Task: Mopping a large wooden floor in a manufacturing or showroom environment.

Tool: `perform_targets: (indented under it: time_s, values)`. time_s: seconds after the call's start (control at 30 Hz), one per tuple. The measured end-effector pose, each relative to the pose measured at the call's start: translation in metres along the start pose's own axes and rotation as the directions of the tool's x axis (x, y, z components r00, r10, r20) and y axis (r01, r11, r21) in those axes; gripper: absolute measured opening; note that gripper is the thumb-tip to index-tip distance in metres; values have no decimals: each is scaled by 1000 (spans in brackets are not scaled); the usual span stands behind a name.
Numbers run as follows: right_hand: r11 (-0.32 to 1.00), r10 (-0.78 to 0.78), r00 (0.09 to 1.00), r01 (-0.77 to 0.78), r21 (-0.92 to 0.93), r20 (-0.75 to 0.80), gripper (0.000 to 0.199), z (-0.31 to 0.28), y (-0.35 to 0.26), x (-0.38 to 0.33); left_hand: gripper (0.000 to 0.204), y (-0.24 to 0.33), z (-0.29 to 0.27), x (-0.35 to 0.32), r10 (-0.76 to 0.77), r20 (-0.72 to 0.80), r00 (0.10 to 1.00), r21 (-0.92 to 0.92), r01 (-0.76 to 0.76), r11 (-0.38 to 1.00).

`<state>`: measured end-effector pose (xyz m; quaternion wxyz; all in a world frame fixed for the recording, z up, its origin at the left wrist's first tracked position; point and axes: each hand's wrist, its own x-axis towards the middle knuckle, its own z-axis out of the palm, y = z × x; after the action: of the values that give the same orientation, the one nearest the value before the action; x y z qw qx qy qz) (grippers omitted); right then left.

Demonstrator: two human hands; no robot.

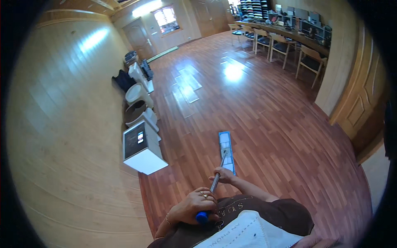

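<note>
"Two bare hands are showing; what are they doing?"

"Both are grasping one slim, silvery metal mop pole (214, 184). The left hand (195, 206), wearing rings and a bracelet, is clasping its upper part, and a rounded blue end cap (202, 217) is poking out below the palm."

"And the right hand (226, 175)?"

"It is gripping the pole farther down, with the forearm slanting in from the right."

"Where is the mop head lying?"

"That long, rectangular, blue-and-white mop head (225, 144) is resting on the glossy reddish-brown plank floor (264, 136), out in front of the person. The pole is meeting it around its middle."

"What is standing nearby?"

"To its left, a boxy white cabinet with a dark top (147, 163) is standing near the pale wooden wall (70, 124), and a small phone-like object (140, 137) is lying on it. Well off to the right, light wooden chairs with dark seats (282, 47) are lining a long wooden counter (285, 30). Bright reflections are gleaming on the floor between."
</note>
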<state>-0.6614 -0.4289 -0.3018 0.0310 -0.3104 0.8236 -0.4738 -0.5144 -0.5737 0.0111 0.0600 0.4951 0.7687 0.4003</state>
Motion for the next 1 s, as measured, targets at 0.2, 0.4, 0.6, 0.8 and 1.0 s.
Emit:
perform_targets:
  time_s: [0.2,0.4,0.6,0.8,1.0]
  values:
    - [985,131,974,-150,-89,-185,46,-51,16,-39,19,-25,-28,44,206,159,966,-186,-175,967]
    - [928,288,881,-353,-116,-375,38,-92,-2,-84,17,-59,-55,86,475,213,854,-442,-350,826]
    - [712,525,632,-693,-112,-570,29,-99,-20,-116,16,-104,-67,131,579,228,783,-623,-340,705]
    - [678,527,524,-734,-40,-670,34,-86,-19,-120,14,-128,-79,151,628,262,733,-681,-321,658]
    - [676,543,553,-734,-60,-632,33,-88,-14,-96,10,-135,-101,162,687,297,663,-685,-353,637]
